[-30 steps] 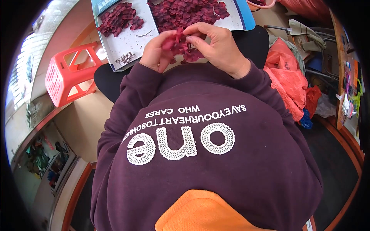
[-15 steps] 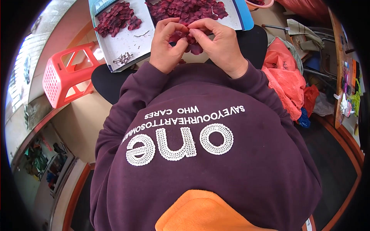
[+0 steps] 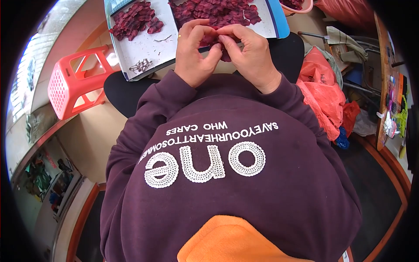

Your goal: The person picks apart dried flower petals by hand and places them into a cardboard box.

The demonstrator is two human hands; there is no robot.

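Above the lap, my left hand (image 3: 196, 54) and my right hand (image 3: 253, 56) meet at the fingertips. Both are pinched on a dark red petal piece (image 3: 225, 56), mostly hidden behind the fingers. Beyond them lies a white tray (image 3: 163, 52) with blue edges and a divider. Its left part holds a pile of dark red petals (image 3: 133, 21) and, near the front corner, a small tangle of thin dark wire pieces (image 3: 141, 65). A larger heap of petals (image 3: 218, 12) fills much of the right part.
A pink plastic stool (image 3: 65, 89) stands at the left. Red plastic bags (image 3: 321, 91) lie at the right, beside folded metal frames. A pink basin (image 3: 301, 8) with petals is at the top right. Small coloured items line a board (image 3: 384, 87) at the far right.
Both hands have shifted slightly right and down in view, still pinching together. The petal piece shows less below the fingers. The tray appears slightly further right and higher.
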